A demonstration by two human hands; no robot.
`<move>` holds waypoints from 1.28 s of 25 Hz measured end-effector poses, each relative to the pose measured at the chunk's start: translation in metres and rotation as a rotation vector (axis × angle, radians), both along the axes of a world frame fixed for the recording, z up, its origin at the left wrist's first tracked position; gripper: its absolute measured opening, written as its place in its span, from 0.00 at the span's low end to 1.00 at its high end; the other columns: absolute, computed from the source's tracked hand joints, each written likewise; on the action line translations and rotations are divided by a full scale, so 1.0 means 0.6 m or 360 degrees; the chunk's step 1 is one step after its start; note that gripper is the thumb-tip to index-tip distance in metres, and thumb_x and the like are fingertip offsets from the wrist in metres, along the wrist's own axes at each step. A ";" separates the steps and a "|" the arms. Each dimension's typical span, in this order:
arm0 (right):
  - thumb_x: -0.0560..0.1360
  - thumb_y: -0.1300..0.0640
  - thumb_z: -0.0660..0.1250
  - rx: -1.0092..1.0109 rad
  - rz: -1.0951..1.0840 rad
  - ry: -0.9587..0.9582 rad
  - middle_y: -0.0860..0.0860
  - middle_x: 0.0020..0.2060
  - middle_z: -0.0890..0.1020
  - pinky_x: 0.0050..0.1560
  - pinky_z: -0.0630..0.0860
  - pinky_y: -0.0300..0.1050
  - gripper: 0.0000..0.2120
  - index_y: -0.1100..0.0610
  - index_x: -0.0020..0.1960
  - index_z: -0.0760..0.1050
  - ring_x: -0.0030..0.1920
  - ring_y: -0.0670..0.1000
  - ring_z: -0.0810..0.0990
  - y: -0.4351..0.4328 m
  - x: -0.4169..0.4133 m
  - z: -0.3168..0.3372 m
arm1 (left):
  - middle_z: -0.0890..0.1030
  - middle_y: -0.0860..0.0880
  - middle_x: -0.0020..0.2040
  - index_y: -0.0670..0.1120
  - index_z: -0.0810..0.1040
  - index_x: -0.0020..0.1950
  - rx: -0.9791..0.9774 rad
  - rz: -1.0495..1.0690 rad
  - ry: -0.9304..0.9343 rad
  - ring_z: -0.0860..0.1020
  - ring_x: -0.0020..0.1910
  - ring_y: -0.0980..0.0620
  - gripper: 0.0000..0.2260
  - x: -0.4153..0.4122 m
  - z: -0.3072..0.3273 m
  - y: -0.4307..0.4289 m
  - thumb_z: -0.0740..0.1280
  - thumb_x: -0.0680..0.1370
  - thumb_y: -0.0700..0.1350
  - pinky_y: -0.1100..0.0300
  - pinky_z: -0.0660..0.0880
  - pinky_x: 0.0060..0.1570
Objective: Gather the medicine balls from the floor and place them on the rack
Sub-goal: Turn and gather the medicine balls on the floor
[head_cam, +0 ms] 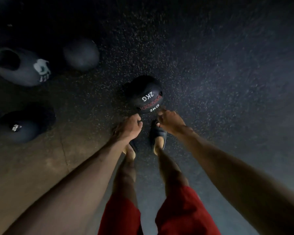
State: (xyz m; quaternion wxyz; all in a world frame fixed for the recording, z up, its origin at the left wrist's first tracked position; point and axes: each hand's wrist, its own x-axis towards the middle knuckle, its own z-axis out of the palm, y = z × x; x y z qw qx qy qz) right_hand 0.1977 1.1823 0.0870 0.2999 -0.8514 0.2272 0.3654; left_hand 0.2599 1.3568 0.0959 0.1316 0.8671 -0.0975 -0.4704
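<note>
2KG ball (145,94): black, red stitching, white lettering. It sits on the speckled floor (210,65) just ahead of your feet.

Both your arms reach down to it. Your left hand (128,126) is at its near-left edge and your right hand (170,122) at its near-right edge. The fingers of both hands curl under, with the tips hidden behind the backs of the hands. I cannot tell whether they touch or grip the ball.

Three more lie well apart to your left:
- The marked ball (20,67) is farthest left and has a white patch.
- The blurred ball (81,54) is near it, to its right.
- The third ball (24,126) is nearer you.

A dark slipper (158,134) on your right foot shows just below the right hand. Red shorts (176,214) are at the bottom edge.
</note>
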 end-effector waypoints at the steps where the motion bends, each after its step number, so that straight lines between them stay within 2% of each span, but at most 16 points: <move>1: 0.82 0.53 0.56 -0.0012 -0.0086 0.0021 0.60 0.53 0.83 0.53 0.79 0.55 0.14 0.56 0.63 0.73 0.51 0.61 0.82 0.008 -0.002 -0.027 | 0.82 0.47 0.57 0.54 0.76 0.57 -0.0019 -0.0040 0.0014 0.79 0.56 0.43 0.08 0.008 -0.030 0.004 0.63 0.79 0.52 0.47 0.77 0.56; 5: 0.83 0.54 0.56 -0.0034 -0.0251 0.0078 0.59 0.55 0.82 0.56 0.78 0.54 0.14 0.57 0.64 0.74 0.52 0.59 0.82 0.035 -0.001 -0.132 | 0.83 0.44 0.56 0.48 0.78 0.59 -0.0071 -0.0184 -0.0012 0.79 0.57 0.42 0.09 0.040 -0.139 0.023 0.63 0.81 0.48 0.53 0.75 0.53; 8: 0.83 0.55 0.56 -0.0077 -0.0289 0.0049 0.61 0.59 0.79 0.62 0.75 0.59 0.16 0.58 0.67 0.72 0.59 0.62 0.78 0.046 0.006 -0.224 | 0.83 0.42 0.57 0.45 0.78 0.60 -0.0056 -0.0248 -0.0034 0.79 0.58 0.41 0.10 0.070 -0.234 0.032 0.63 0.81 0.45 0.53 0.74 0.54; 10: 0.82 0.55 0.58 -0.0098 -0.0323 0.0027 0.62 0.64 0.75 0.63 0.75 0.61 0.18 0.56 0.70 0.68 0.64 0.64 0.75 0.043 0.021 -0.285 | 0.82 0.41 0.58 0.44 0.78 0.61 -0.0028 -0.0216 -0.0056 0.79 0.59 0.41 0.10 0.091 -0.290 0.028 0.63 0.81 0.45 0.53 0.74 0.55; 12: 0.81 0.55 0.61 -0.0155 -0.0372 0.0020 0.61 0.68 0.70 0.67 0.72 0.61 0.25 0.53 0.76 0.60 0.68 0.63 0.71 0.033 0.039 -0.328 | 0.81 0.40 0.59 0.44 0.76 0.63 -0.0026 -0.0159 -0.0054 0.77 0.61 0.41 0.12 0.112 -0.338 0.017 0.63 0.81 0.44 0.53 0.73 0.58; 14: 0.80 0.51 0.65 -0.0200 -0.0365 0.0080 0.63 0.75 0.61 0.71 0.67 0.62 0.36 0.50 0.80 0.48 0.73 0.64 0.65 0.024 0.058 -0.368 | 0.79 0.40 0.63 0.46 0.71 0.71 -0.0007 -0.0130 -0.0039 0.74 0.64 0.41 0.17 0.130 -0.384 0.006 0.63 0.81 0.44 0.51 0.71 0.62; 16: 0.77 0.45 0.69 -0.0154 -0.0333 0.0174 0.63 0.79 0.48 0.72 0.62 0.65 0.49 0.50 0.80 0.35 0.77 0.66 0.57 0.022 0.076 -0.402 | 0.76 0.41 0.67 0.50 0.59 0.79 -0.0026 -0.0103 -0.0037 0.73 0.67 0.41 0.27 0.143 -0.419 0.000 0.64 0.81 0.43 0.48 0.71 0.64; 19: 0.74 0.41 0.71 -0.0106 -0.0417 0.0143 0.65 0.79 0.39 0.73 0.59 0.66 0.58 0.49 0.77 0.25 0.78 0.66 0.51 0.009 0.105 -0.442 | 0.67 0.43 0.75 0.56 0.43 0.81 -0.0104 -0.0096 -0.0058 0.71 0.69 0.43 0.41 0.142 -0.445 -0.007 0.68 0.79 0.41 0.49 0.71 0.64; 22: 0.72 0.38 0.72 -0.0058 -0.0562 0.0053 0.65 0.79 0.43 0.74 0.58 0.66 0.57 0.44 0.78 0.28 0.78 0.67 0.50 -0.058 0.174 -0.460 | 0.55 0.40 0.79 0.62 0.33 0.78 -0.0172 -0.0045 -0.0056 0.68 0.72 0.39 0.52 0.148 -0.465 -0.029 0.74 0.75 0.44 0.44 0.73 0.65; 24: 0.71 0.34 0.69 -0.0011 -0.0565 0.0019 0.65 0.79 0.50 0.74 0.59 0.66 0.55 0.43 0.79 0.33 0.77 0.68 0.54 -0.115 0.233 -0.473 | 0.46 0.37 0.80 0.62 0.31 0.77 -0.0213 0.0038 -0.0081 0.60 0.76 0.34 0.57 0.167 -0.479 -0.065 0.77 0.72 0.47 0.40 0.68 0.70; 26: 0.72 0.28 0.63 0.0003 -0.0607 -0.0056 0.63 0.78 0.55 0.72 0.62 0.67 0.49 0.45 0.81 0.39 0.76 0.68 0.57 -0.154 0.286 -0.484 | 0.41 0.34 0.79 0.60 0.31 0.78 -0.0226 0.0133 -0.0155 0.53 0.78 0.32 0.58 0.203 -0.486 -0.115 0.78 0.70 0.50 0.39 0.62 0.73; 29: 0.78 0.33 0.57 -0.0004 -0.0858 -0.0237 0.61 0.77 0.60 0.71 0.63 0.63 0.39 0.49 0.81 0.48 0.75 0.66 0.60 -0.179 0.327 -0.488 | 0.43 0.33 0.79 0.62 0.33 0.78 -0.0138 0.0231 -0.0247 0.54 0.77 0.30 0.53 0.282 -0.485 -0.197 0.75 0.72 0.57 0.36 0.63 0.71; 32: 0.80 0.41 0.60 0.0011 -0.0868 -0.0418 0.61 0.77 0.56 0.73 0.63 0.61 0.36 0.51 0.81 0.48 0.76 0.65 0.59 -0.193 0.316 -0.474 | 0.47 0.36 0.80 0.64 0.41 0.79 -0.0036 0.0167 -0.0346 0.58 0.75 0.30 0.43 0.373 -0.477 -0.280 0.67 0.75 0.64 0.36 0.65 0.70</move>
